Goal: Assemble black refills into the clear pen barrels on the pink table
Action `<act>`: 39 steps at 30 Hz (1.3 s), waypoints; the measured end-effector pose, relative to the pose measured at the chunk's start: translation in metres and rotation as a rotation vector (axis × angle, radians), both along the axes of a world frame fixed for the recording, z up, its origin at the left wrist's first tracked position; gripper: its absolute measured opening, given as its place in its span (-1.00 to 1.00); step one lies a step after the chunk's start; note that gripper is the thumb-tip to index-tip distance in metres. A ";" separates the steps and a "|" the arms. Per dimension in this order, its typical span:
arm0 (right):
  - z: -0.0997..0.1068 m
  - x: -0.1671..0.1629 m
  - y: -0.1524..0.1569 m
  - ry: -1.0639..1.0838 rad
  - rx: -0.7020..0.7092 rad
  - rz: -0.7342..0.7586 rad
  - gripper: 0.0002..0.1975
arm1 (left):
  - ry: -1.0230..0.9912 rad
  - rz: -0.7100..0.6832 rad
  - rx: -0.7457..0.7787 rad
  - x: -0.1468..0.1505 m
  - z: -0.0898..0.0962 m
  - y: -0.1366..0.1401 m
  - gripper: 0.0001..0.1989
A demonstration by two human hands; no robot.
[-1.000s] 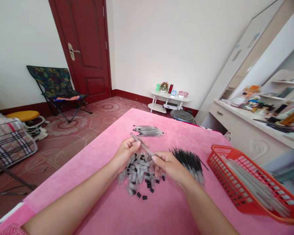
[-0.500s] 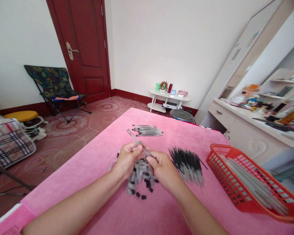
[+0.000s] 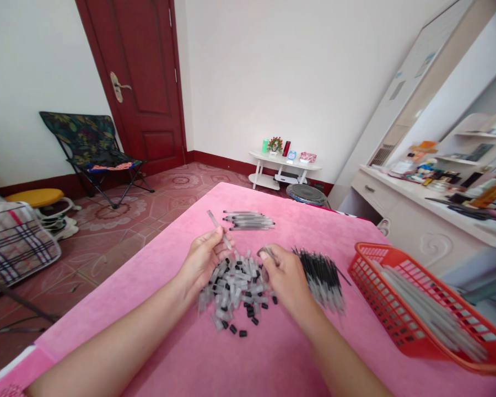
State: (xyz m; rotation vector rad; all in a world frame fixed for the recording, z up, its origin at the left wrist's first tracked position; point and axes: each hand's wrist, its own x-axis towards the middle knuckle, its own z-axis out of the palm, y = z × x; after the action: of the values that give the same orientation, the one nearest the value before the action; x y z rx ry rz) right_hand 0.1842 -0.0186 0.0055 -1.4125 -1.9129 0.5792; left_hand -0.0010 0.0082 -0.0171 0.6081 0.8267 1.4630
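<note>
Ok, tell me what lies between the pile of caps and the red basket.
The head view shows the right hand, then thin dark rods, then pink cloth up to the red basket.

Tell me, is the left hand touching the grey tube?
Touching. The head view shows the left hand pinching the grey tube partway along its length.

— What's changed?
— The right hand (image 3: 286, 271) has come off the tube (image 3: 217, 226), moving right; the left hand (image 3: 206, 252) holds it alone, farther left.
— And the pile (image 3: 236, 286)?
— More shows between them.
</note>
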 end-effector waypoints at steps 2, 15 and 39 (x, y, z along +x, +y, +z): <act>0.001 0.000 0.003 0.249 -0.211 0.097 -0.80 | 0.005 -0.049 0.020 0.005 0.000 -0.004 -0.83; 0.011 0.000 -0.001 0.954 -0.570 0.224 -0.72 | 0.462 -0.476 0.152 0.024 0.009 -0.027 -0.66; 0.034 0.026 0.009 1.162 -0.169 0.076 -0.80 | 0.808 0.152 0.079 -0.053 -0.063 0.041 -0.57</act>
State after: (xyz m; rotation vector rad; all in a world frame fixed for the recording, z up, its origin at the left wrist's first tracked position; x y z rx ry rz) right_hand 0.2098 -0.0096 0.0391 -0.7546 -0.9751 1.2649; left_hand -0.0539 0.0491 -0.0803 1.2559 1.4622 1.3834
